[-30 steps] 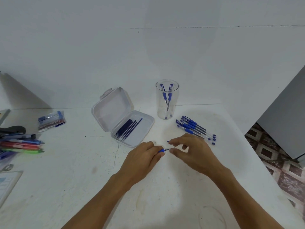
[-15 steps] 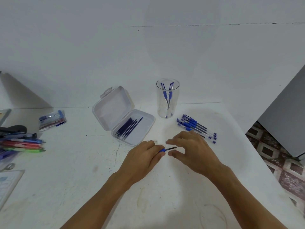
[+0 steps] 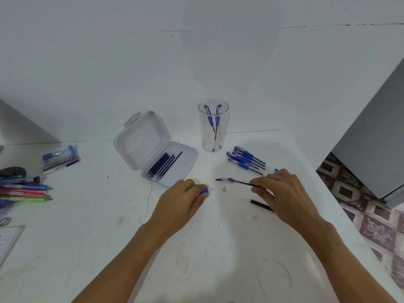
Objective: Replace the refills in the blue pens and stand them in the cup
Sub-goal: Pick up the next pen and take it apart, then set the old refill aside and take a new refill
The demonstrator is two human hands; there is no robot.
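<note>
Blue rubber grip of a dismantled pen barrel [image 3: 205, 191], showing at the fingertips of the left hand [image 3: 182, 201], which is curled shut around it, knuckles up, low over the white tabletop [image 3: 87, 237]. Right hand [image 3: 282, 193], well apart from the left, palm down, thumb and forefinger pinching a thin dark refill [image 3: 240, 182] by one end; a capped blue piece [image 3: 225, 179] lies at its far end. Small grey tip cone [image 3: 224, 189], loose on the table between the hands. Second dark refill [image 3: 261, 205], partly under the right hand. Landmark: clear plastic cup [image 3: 213, 125], upright beyond the hands, two blue pens standing inside. Row of blue pens [image 3: 249, 160], just right of the cup, apparently awaiting work. Open translucent hinged case of dark refills [image 3: 162, 164], left of the cup. Assorted coloured pens [image 3: 24, 191], far left of the cup. Handling note: which refill is spent cannot be told; keep them apart, mind the loose cone, and feed the new one straight into the barrel.
</note>
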